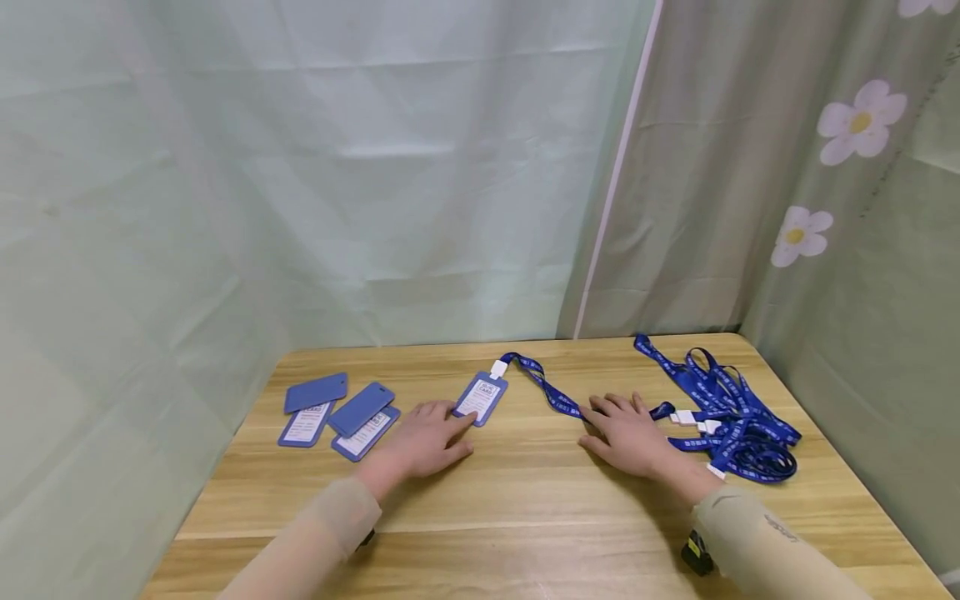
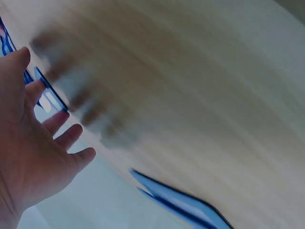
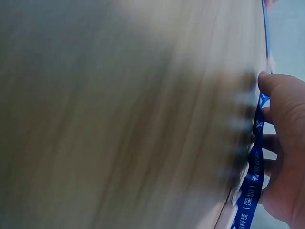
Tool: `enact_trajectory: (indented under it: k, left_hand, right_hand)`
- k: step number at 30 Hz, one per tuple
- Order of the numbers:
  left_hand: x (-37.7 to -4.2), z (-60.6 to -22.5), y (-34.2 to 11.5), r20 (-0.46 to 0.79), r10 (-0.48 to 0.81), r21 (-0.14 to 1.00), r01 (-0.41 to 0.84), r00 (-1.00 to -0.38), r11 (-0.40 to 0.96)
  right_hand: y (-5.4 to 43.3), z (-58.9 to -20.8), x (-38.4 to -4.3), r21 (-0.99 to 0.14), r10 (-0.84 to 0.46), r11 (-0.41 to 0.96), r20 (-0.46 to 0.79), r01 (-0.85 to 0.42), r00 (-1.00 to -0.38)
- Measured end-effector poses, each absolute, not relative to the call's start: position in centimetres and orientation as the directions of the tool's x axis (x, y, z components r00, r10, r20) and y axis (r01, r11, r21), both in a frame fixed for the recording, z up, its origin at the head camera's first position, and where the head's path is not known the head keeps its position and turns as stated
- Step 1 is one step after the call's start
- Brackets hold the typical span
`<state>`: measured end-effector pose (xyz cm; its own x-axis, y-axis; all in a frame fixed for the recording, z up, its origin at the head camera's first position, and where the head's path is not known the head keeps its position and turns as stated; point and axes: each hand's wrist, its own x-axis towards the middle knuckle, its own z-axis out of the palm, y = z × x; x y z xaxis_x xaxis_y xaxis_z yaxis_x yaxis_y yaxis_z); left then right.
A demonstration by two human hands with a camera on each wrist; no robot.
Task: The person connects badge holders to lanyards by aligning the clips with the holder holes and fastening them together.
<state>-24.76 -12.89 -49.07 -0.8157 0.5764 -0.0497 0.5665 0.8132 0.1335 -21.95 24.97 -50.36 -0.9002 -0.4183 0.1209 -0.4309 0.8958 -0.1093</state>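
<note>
In the head view, a blue badge holder (image 1: 489, 398) with a white printed card lies face up mid-table, tilted slightly. A white clip (image 1: 498, 368) joins its top to a blue lanyard (image 1: 550, 390) with white lettering, which runs off to the right. My left hand (image 1: 429, 437) lies at the holder's left edge, fingers spread and touching it. Over the lanyard's right part rests my right hand (image 1: 628, 435), fingers loosely extended. The right wrist view shows the lettered strap (image 3: 250, 191) passing beneath the fingers of that hand (image 3: 290, 138).
Several more blue badge holders (image 1: 317, 392) overlap in two pairs at the table's left. A tangled heap of blue lanyards (image 1: 750, 425) with white clips lies on the right. Pale curtains (image 1: 435, 183) stand behind the wooden table (image 1: 510, 517) and along its sides.
</note>
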Motion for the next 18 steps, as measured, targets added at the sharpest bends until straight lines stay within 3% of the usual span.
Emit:
enact_trajectory:
  k: [6, 9, 14, 18]
  left_hand:
    - [-24.6, -49.6, -10.3, -0.034, 0.564, 0.1, 0.558, -0.825, 0.823]
    - [-24.5, -49.8, -9.7, -0.026, 0.573, 0.11, 0.568, -0.819, 0.816]
    - [-24.2, -50.4, -10.3, -0.019, 0.613, 0.149, 0.604, -0.79, 0.783]
    - [-24.5, -50.9, -11.1, 0.0, 0.622, 0.145, 0.616, -0.783, 0.775]
  right_hand:
    - [23.7, -50.4, -22.1, -0.161, -0.43, 0.881, 0.113, -0.444, -0.896]
    - [23.8, -50.1, -21.6, -0.126, -0.416, 0.891, 0.157, -0.436, -0.896]
    - [24.6, -49.5, -18.9, -0.015, -0.263, 0.961, 0.254, -0.275, -0.931]
    - [24.4, -49.2, -17.1, -0.034, -0.196, 0.977, 0.273, -0.213, -0.942]
